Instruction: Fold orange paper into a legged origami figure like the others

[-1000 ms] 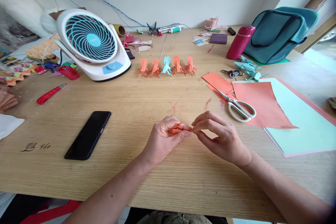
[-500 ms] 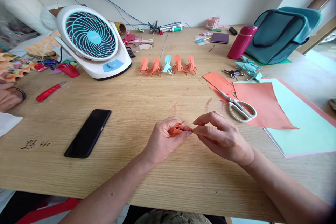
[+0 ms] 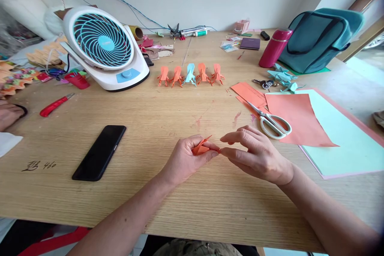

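Observation:
A small folded piece of orange paper [image 3: 200, 150] with thin pointed ends sits in my left hand [image 3: 187, 158]. The left thumb and fingers are closed around it, hiding part of its shape. Close by on the right, my right hand [image 3: 258, 154] has its lower fingertips at the paper's thin tip, closed on it. One finger of that hand is raised apart above the tip. Beyond both hands stands a row of several folded paper insects, orange ones [image 3: 202, 73] with a light blue one [image 3: 190, 74] in the middle.
White-handled scissors [image 3: 274, 125] lie on orange paper [image 3: 303, 118] at right, beside light green sheets [image 3: 325, 162]. A black phone [image 3: 100, 153], a red utility knife [image 3: 55, 106] and a fan [image 3: 105, 44] are left. Another person's hand [image 3: 10, 116] rests at the left edge.
My right hand's fingers have spread slightly apart, and its wrist has shifted a little to the right. My left hand keeps its hold on the folded paper.

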A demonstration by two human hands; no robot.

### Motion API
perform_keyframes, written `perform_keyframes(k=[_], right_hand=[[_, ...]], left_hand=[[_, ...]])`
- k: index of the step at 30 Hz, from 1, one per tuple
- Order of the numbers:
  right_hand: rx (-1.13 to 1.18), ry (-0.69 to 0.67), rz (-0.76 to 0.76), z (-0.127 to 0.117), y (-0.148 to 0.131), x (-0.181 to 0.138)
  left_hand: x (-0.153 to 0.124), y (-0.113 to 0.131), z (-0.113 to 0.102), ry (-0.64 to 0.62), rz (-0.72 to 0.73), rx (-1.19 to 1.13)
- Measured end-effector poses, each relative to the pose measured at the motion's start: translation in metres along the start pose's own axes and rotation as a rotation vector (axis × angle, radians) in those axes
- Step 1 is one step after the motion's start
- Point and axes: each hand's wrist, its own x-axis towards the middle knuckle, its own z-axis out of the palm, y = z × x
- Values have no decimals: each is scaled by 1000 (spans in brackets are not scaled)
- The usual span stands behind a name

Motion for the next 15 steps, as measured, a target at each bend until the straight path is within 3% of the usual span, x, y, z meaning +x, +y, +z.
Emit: perform_keyframes(k=[8, 15], right_hand=[[117, 112, 94, 8, -8, 1], [88, 87, 78, 7, -9, 2]], left_hand=[[-4, 10, 3, 102, 210, 147], [-5, 7, 2, 135, 293, 311]])
